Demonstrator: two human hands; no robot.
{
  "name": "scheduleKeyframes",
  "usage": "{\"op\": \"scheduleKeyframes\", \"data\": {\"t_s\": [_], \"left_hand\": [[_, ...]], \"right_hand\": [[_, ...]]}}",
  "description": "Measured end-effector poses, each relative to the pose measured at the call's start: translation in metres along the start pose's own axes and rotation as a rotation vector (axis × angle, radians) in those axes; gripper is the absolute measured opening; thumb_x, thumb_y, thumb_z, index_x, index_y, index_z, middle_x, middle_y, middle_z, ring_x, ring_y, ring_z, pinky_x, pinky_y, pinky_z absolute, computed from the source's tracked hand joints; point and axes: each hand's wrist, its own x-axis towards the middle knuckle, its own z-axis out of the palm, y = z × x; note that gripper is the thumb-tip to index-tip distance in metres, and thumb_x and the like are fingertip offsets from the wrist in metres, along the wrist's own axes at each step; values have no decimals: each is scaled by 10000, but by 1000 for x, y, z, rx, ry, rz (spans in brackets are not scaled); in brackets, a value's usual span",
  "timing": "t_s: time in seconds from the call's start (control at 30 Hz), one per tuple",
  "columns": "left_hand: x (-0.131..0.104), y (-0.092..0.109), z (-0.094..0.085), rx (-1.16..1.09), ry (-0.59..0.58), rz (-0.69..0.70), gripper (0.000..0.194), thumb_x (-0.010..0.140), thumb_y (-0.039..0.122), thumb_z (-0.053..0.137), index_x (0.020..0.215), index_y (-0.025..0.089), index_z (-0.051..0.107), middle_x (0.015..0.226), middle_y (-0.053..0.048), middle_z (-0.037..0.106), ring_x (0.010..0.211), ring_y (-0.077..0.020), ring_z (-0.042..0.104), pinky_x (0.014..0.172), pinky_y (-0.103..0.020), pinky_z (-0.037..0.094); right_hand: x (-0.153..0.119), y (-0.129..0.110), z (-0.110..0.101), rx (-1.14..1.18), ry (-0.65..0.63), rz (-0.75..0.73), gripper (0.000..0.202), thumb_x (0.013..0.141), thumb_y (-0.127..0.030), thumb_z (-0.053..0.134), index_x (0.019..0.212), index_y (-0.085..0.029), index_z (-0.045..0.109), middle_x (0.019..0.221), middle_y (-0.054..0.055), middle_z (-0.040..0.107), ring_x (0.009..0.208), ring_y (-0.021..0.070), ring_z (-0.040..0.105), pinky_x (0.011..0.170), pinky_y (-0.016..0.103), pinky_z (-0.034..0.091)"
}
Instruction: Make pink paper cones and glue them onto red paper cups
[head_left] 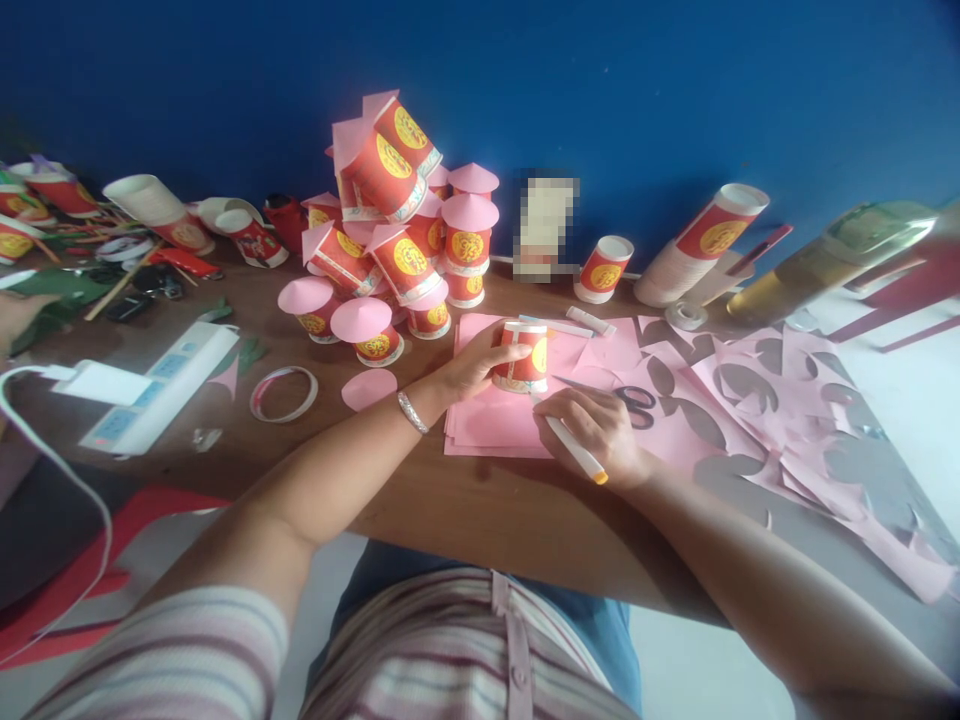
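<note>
My left hand (pixel 480 362) is wrapped round a red paper cup (pixel 523 372) with a yellow round print, thumb across its side. The cup stands on a stack of pink paper sheets (pixel 487 428). Just to its right, my right hand (pixel 592 428) grips a white marker (pixel 574 450) with an orange end; its tip points toward the foot of the cup, and I cannot tell whether it touches. Dark-handled scissors (pixel 636 407) lie on the pink paper beyond my right hand. A pink paper disc (pixel 369 389) lies near my left wrist.
Left of centre rise piled red cups with pink paper cones (pixel 469 212). At the back right are a single cup (pixel 604 270), a cup stack (pixel 697 245) and a large bottle (pixel 832 255). Cut pink scraps (pixel 750 400) cover the right; a power strip (pixel 161 385) and tape roll (pixel 283 394) lie left.
</note>
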Motion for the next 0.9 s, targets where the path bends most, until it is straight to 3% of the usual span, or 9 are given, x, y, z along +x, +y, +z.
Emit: {"op": "scheduleKeyframes", "data": {"t_s": [0.47,0.9], "left_hand": [[-1,-7,-8,-21,15,34,273,839,359,702,1018,152,697,901,-65,693,813,-186,650,702,-274,516],[-1,-4,-7,-7,-15,39,332,831,376,712,1079,155,697,938,-82,713,841,-206,667,732,-295,526]], "right_hand": [[0,3,-1,-1,4,-1,169,886,-72,610,976,-211,575,741,0,674,604,136,587,584,266,482],[-1,3,0,12,-21,0,163,895,-85,606,993,-214,594,779,12,690,633,144,627,604,267,491]]}}
